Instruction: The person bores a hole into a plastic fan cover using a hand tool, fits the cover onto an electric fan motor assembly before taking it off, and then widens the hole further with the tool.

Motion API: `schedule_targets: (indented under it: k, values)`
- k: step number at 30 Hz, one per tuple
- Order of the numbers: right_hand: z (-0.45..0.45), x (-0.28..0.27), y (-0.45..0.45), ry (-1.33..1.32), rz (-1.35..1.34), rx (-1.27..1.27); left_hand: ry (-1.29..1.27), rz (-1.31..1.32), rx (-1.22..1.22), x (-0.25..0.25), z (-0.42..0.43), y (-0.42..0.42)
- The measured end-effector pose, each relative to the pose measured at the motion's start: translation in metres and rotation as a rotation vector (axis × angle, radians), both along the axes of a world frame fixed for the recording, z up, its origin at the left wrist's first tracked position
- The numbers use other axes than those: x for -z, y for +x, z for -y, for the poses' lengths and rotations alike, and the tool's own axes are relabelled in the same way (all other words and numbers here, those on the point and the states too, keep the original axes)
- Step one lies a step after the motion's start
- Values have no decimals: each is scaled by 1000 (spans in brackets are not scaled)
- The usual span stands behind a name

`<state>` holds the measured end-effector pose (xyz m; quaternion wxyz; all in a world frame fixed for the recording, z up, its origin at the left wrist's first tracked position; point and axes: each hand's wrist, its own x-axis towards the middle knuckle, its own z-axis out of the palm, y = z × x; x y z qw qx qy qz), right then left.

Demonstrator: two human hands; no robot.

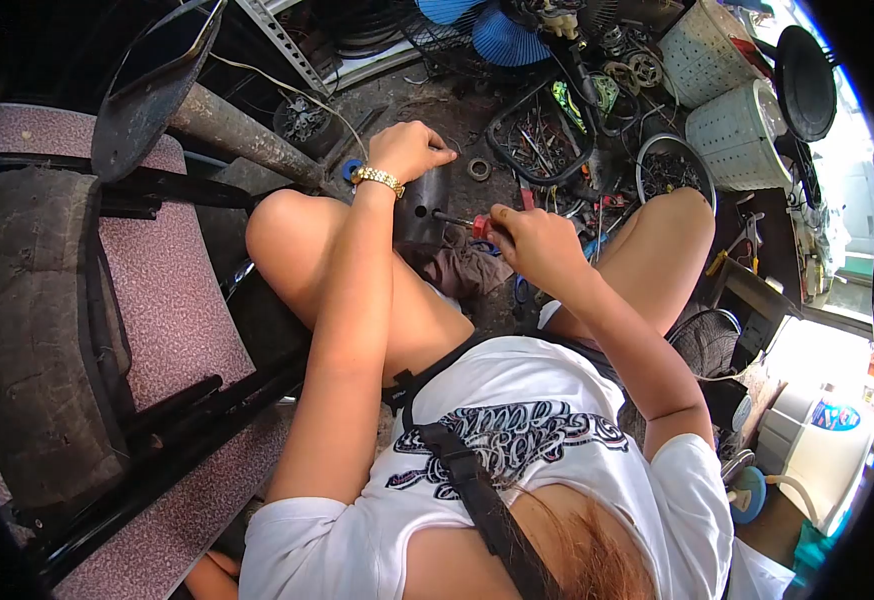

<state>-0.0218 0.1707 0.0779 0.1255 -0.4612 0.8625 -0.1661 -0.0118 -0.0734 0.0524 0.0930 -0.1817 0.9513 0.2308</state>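
My right hand [535,240] is closed around the red handle of a screwdriver [481,227]. Its shaft points left at a hole in the side of a dark cylinder [420,215], which stands between my knees. Over the cylinder's top is my left hand [410,153], with its fingers drawn together at the upper rim; whether they pinch something small is hidden. A gold watch band circles the left wrist. A brown cloth [465,268] lies against the cylinder's near side. Beyond it sit a roll of tape [479,169] and a blue ring [352,170].
Tools fill a black tray [539,140], and a metal bowl of small parts [673,172] is to its right. White perforated baskets [737,135] stand at the back right. Blue fan blades [507,38] are at the top. A patterned seat [172,270] is at the left.
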Motion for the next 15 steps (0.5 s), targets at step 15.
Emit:
schedule_targets:
  k: [15]
  values:
    - [0, -2, -1, 7, 12, 6, 19, -7, 11, 1, 1, -1]
